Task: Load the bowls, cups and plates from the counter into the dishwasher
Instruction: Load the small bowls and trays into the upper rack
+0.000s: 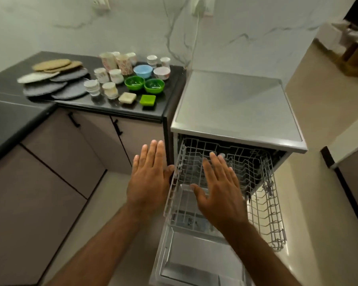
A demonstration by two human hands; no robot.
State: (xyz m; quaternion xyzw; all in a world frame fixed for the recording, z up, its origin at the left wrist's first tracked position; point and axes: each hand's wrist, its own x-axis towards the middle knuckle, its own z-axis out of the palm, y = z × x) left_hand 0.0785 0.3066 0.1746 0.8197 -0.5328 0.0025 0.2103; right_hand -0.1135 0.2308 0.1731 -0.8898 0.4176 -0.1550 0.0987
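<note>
Both forearms reach forward from the bottom of the view, palms down. The left hand (149,178) is flat with its fingers straight and close together, holding nothing; its thumb lies just beside the left rim of the rack (271,203) (whether it touches the wire, I cannot tell). The right hand (219,190) is also flat and holds nothing, fingers spread, hovering over the front left part of the rack.

The rack is pulled out of the dishwasher (236,104), with bare wire tines showing under and beyond the right hand. Below both wrists the door (190,254) lies folded down.

Everything to be loaded sits on the bench (8,112), well beyond the left hand. Straight ahead of its fingertips are the bowls: two green ones (134,82), with a blue one (142,71) and a white patterned one (162,72) behind them. Nearer that hand stand two small square dishes (127,98), one cream and one green. The cups (112,67) cluster further left, mouths down. The plates (56,79) overlap in a loose heap farthest left, dark grey below and tan on top.
</note>
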